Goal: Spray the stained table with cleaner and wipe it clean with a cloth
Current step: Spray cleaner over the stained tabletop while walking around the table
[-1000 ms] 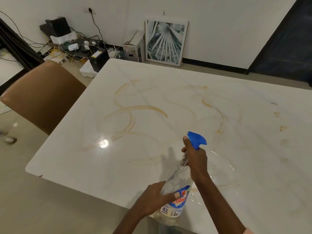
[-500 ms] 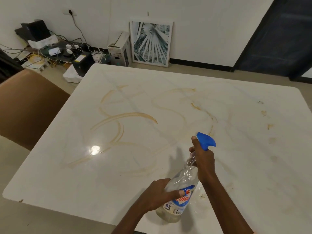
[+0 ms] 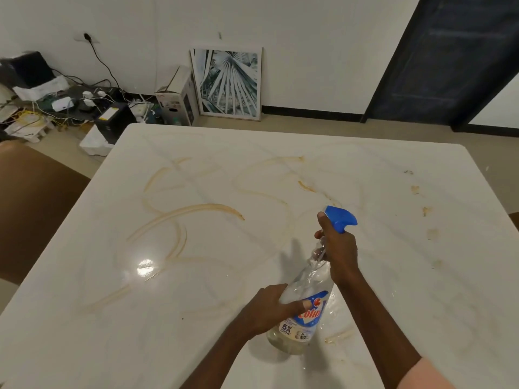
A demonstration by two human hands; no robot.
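Probably a home: marble dining table [image 3: 365,169], leaning framed print [image 3: 229,82], floor cables [image 3: 70,105].

White wall [image 3: 309,37], framed print [image 3: 229,82], brown chair [image 3: 33,209]

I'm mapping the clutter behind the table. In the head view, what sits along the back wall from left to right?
Tangle of cables and chargers → black box → white carton → framed palm-leaf print → dark doorway.

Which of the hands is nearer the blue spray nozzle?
Right. The right hand grips the bottle neck just under the blue nozzle; the left hand holds the bottle's lower body.
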